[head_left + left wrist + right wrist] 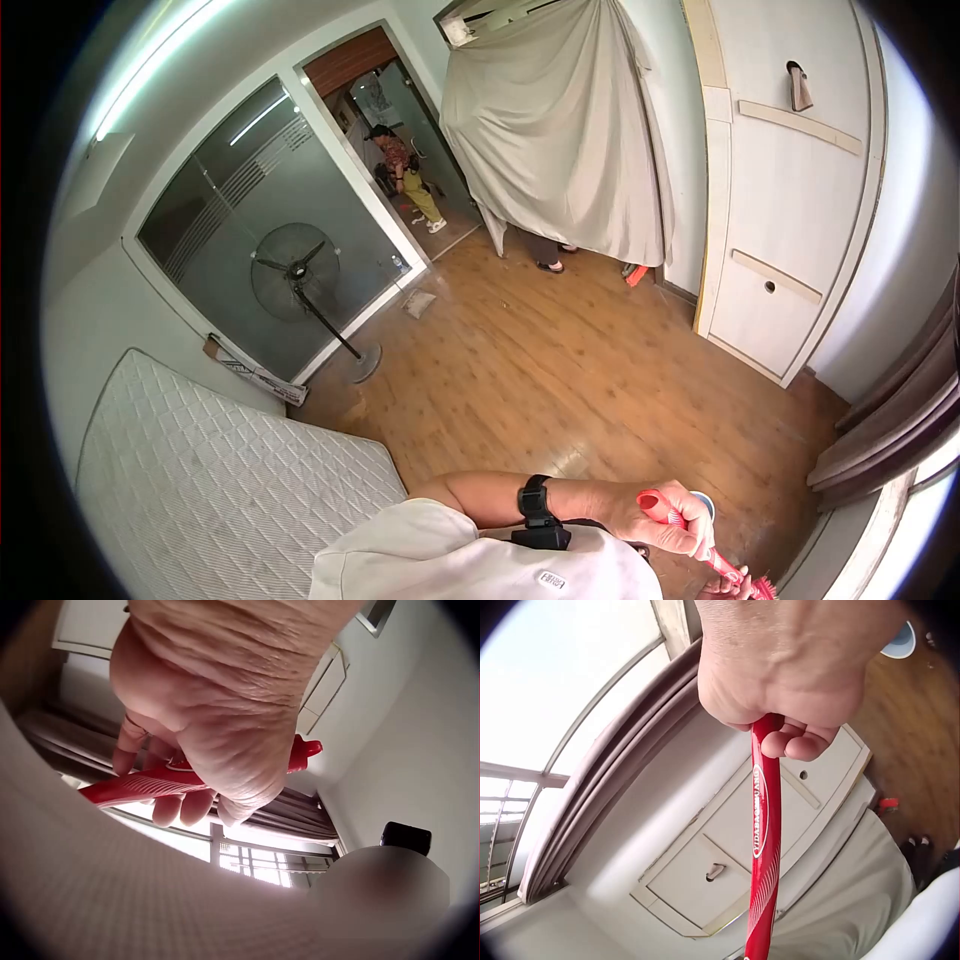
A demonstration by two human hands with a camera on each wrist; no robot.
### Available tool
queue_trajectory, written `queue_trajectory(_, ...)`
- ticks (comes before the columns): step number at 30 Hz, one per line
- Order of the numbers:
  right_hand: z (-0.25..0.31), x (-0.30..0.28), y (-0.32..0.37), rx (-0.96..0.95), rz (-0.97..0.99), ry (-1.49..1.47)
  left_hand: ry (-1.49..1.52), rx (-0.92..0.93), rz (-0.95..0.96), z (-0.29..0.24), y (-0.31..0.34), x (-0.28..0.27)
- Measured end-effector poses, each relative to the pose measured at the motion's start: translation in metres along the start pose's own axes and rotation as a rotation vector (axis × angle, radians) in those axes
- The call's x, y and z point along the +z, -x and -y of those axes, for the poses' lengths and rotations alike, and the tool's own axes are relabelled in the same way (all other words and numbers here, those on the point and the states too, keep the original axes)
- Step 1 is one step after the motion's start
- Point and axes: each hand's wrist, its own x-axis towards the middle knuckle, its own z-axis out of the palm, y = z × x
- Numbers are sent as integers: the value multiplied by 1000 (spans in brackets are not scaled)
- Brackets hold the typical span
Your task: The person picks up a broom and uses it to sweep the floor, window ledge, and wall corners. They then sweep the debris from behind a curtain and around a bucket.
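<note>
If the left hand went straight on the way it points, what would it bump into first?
The left hand, gripping the red handle, seems to point at the window frame beside the curtain, so probably that. How far away it is, I can't tell.

Left forearm [590, 497] bare, stretched from left to right across near side, roughly level. Left hand [668, 522] at near right, back of hand upward, fingers curled in grip. Right hand [728, 588] just beside it, nearer, partly cut off by head view's near edge. In right wrist view, heel of right hand fills top, fingers [802, 744] curled inward in grip. Right forearm out of head view.
</note>
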Motion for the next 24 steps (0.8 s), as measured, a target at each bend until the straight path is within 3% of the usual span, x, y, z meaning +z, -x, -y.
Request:
queue_trajectory(3, -4, 8, -6, 2, -77, -4, -15, -13, -27, -3, 6, -3)
queue_trajectory(17, -34, 24, -12, -89, -69, -26, 43, 19, 17, 9, 13, -59)
queue_trajectory(19, -46, 46, -6, -152, -284, -7, 146, -13, 15, 9, 17, -76)
queue_trajectory(20, -47, 14, -15, -97, -11, -44, 193, -108, -7, 3, 24, -89)
queue_trajectory(21, -57, -6, -33, -174, -301, -87, 113, -36, -26, 10, 28, -104)
queue_trajectory(22, -69, 18, -30, -225, -348, -48, 111, -20, -51, 10, 33, -118)
queue_trajectory(23, -78, 38, -27, -170, -203, -1, 175, -31, -87, 18, 44, -136)
queue_trajectory(24, -88, 56, -30, -157, -278, -4, 154, -25, -113, 16, 50, -153)
